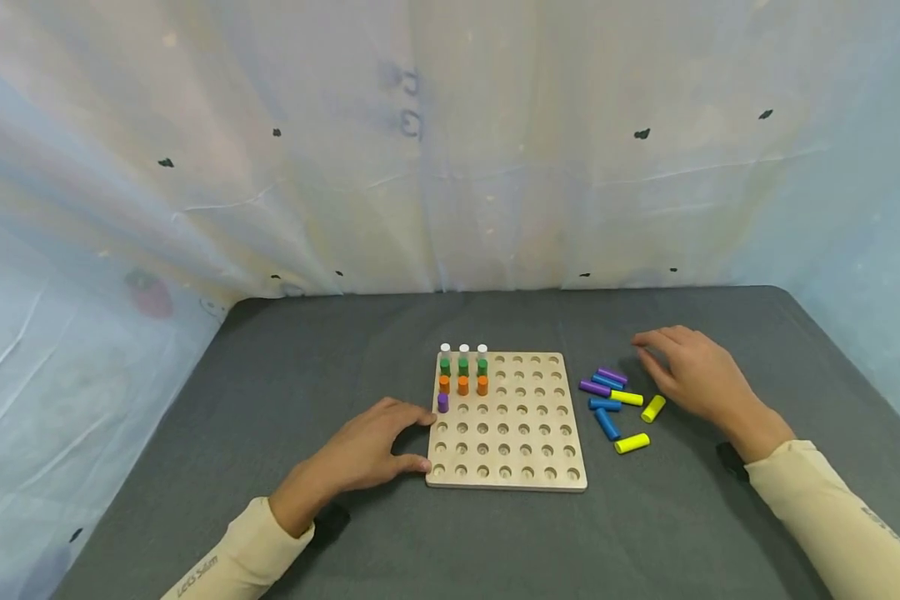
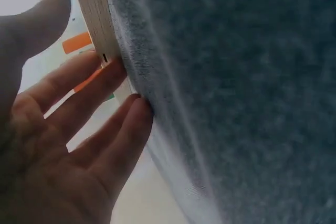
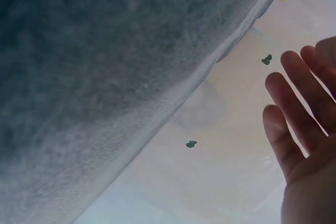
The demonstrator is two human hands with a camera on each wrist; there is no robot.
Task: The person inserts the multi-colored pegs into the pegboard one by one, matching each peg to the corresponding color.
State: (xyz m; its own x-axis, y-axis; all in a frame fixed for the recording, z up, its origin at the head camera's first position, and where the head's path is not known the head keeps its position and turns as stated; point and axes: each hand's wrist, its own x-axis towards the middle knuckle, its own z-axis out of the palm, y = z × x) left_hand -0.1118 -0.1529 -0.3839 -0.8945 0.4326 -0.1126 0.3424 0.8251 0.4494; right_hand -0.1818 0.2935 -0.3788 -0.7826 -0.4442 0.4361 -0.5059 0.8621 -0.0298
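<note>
A wooden pegboard (image 1: 513, 419) with rows of round holes lies on the table. Rows of three white pegs (image 1: 463, 348), three green pegs (image 1: 462, 367) and three orange pegs (image 1: 462, 386) stand upright at its far left, with one purple peg (image 1: 442, 403) in front of them. At the board's left edge my left hand (image 1: 371, 442) rests its fingertips and thumb, fingers fairly straight. My right hand (image 1: 701, 375) hovers right of the loose pegs, holding nothing; its fingers are loosely extended in the right wrist view.
Right of the board lie loose pegs: two purple (image 1: 595, 388), three blue (image 1: 607, 425) and three yellow (image 1: 632, 443). A dark grey cloth (image 1: 330, 350) covers the table. Behind it hangs a pale sheet (image 1: 495, 208) with dark marks.
</note>
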